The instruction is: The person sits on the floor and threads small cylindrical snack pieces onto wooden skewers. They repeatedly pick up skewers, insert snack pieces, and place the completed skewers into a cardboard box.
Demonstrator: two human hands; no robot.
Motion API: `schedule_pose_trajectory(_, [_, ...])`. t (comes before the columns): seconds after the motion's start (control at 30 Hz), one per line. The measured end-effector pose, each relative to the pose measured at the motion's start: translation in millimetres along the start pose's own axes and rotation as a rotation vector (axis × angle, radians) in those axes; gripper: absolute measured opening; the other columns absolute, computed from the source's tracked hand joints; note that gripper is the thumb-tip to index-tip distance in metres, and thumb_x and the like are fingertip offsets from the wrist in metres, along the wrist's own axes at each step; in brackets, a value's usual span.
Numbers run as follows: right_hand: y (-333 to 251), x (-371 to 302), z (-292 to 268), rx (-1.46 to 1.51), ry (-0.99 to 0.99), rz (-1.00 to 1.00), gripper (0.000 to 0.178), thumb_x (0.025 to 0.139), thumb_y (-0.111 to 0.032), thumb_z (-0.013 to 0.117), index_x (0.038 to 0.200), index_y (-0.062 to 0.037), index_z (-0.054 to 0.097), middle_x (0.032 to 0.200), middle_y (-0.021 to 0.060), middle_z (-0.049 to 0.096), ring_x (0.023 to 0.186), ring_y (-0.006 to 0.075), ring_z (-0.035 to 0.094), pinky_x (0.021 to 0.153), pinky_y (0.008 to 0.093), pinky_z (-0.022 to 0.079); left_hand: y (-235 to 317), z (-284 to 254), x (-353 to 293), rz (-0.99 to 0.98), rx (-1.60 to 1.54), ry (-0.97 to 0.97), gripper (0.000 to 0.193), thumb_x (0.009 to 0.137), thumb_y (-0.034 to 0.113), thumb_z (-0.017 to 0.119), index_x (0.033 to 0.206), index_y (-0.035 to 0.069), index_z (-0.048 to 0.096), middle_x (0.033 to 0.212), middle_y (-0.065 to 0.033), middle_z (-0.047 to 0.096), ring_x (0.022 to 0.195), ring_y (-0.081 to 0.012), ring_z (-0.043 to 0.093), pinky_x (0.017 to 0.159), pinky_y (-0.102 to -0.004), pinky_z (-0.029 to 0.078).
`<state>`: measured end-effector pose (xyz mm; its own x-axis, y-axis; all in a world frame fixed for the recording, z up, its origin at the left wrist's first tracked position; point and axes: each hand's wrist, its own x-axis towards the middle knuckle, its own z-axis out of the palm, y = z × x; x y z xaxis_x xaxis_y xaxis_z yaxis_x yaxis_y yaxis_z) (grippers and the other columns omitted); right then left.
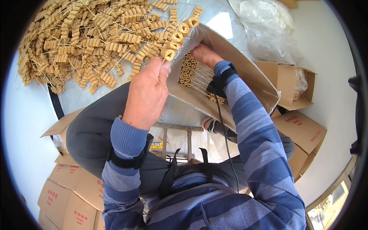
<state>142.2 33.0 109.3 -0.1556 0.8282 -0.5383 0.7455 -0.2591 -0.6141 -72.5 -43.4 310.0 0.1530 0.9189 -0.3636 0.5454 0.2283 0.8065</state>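
Note:
My left hand (pixel 147 92) is closed around the stick end of a skewer of hollow tan food rings (pixel 177 36). Its rings line up away from me, beside the left edge of an open cardboard box (pixel 245 69) with a clear plastic liner. My right hand (pixel 206 56) reaches inside this box, near its far end, and its fingertips are hidden. Below that hand, packed skewers (pixel 188 70) show their ring ends at the left and bare sticks toward the right. A black strap with a cable circles my right wrist.
A large heap of similar skewers (pixel 96 34) covers the table (pixel 76 97) at the far left. Clear plastic bags (pixel 264 27) lie at the far right. Cardboard boxes (pixel 299 130) stand on the right, others (pixel 69 191) at lower left. A wooden stool (pixel 178 127) is between my legs.

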Motion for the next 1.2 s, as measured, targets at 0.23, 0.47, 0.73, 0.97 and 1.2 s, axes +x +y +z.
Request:
schedule_pose_trajectory(0.23, [-12.8,-1.5,18.3,0.572,0.128,0.043,0.05,0.103,-0.037,0.043,0.137,-0.001,0.055,0.146,0.0155,0.052,0.138,0.0264,0.043,0.113,0.0351,0.032,4.3,0.8,-2.0,-0.004,0.062,0.002,0.031,0.106,0.028,0.049,0.098,-0.001,0.055,0.087,-0.0127,0.067,0.074,-0.0163,0.052,0.07,-0.0312,0.046])
schedule_pose_trajectory(0.47, [-15.6,-92.6,-46.1,0.295,-0.093,0.0,0.049,0.1,-0.036,0.054,0.131,0.0023,0.058,0.136,0.0115,0.06,0.122,0.0224,0.056,0.107,0.0341,0.041,15.9,-0.9,-4.8,0.074,-0.004,0.021,0.035,0.106,0.032,0.049,0.112,0.0,0.062,0.096,-0.0133,0.07,0.086,-0.0179,0.061,0.079,-0.0311,0.048])
schedule_pose_trajectory(0.73, [-71.3,-272.4,-84.4,0.904,-0.383,-0.195,0.042,0.106,-0.031,0.051,0.136,-0.002,0.053,0.122,0.0088,0.063,0.115,0.0175,0.059,0.1,0.0337,0.048,52.9,47.7,-40.3,0.136,-0.677,-0.299,0.055,0.107,0.044,0.042,0.14,0.002,0.052,0.143,-0.0114,0.053,0.134,-0.023,0.045,0.114,-0.0378,0.032])
schedule_pose_trajectory(0.97, [-59.6,-341.8,-52.7,1.008,-0.15,-0.086,0.029,0.108,-0.027,0.043,0.123,-0.0025,0.051,0.088,0.0045,0.061,0.081,0.0142,0.064,0.075,0.0288,0.054,82.4,91.6,-74.6,-0.073,-0.75,-0.663,0.057,0.106,0.046,0.042,0.145,0.005,0.047,0.144,-0.0155,0.05,0.114,-0.0226,0.05,0.096,-0.0338,0.043])
schedule_pose_trajectory(1.2, [-69.5,-374.0,-68.4,0.984,-0.005,-0.114,0.026,0.109,-0.025,0.04,0.116,-0.0026,0.051,0.07,0.0055,0.057,0.07,0.0186,0.065,0.069,0.0307,0.054,100.2,32.0,-104.3,0.349,-0.242,-0.592,0.045,0.105,0.032,0.05,0.142,0.005,0.049,0.12,-0.0127,0.063,0.091,-0.0154,0.066,0.082,-0.029,0.054])
